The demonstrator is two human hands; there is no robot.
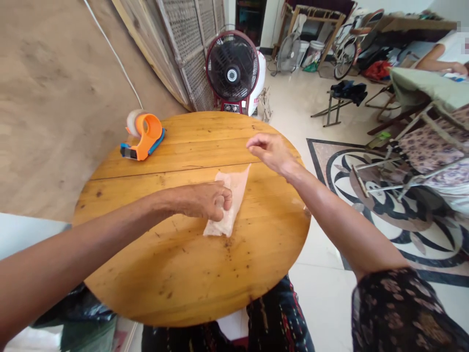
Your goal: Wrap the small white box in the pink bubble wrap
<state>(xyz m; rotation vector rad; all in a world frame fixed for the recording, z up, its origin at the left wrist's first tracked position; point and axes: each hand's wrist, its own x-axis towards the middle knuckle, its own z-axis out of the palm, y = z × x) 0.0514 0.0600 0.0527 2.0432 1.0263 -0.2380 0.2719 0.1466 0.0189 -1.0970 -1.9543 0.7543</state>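
A crumpled, pale pink, thin sheet point(238, 188) lies on the round wooden table point(154, 274); whether it is paper or a plastic bag I cannot tell. Over its middle is my left hand point(205, 200), thumb and forefinger curled round towards each other; anything small between them cannot be made out. My right hand point(271, 151) is raised above the table's right side, apart from the sheet. Its fingers are bent and the tips come close to the thumb, with nothing clearly visible between them. An orange and blue tape dispenser point(148, 137) with a roll of clear tape stands at the back left.
A dark red electric fan point(232, 73) stands just behind the table. The wall panel point(54, 107) borders the left side. On the right are a folding stool point(337, 100), a chair with a flowered cover point(421, 146) and another person's arm point(434, 58) at a cloth-covered table point(421, 88).
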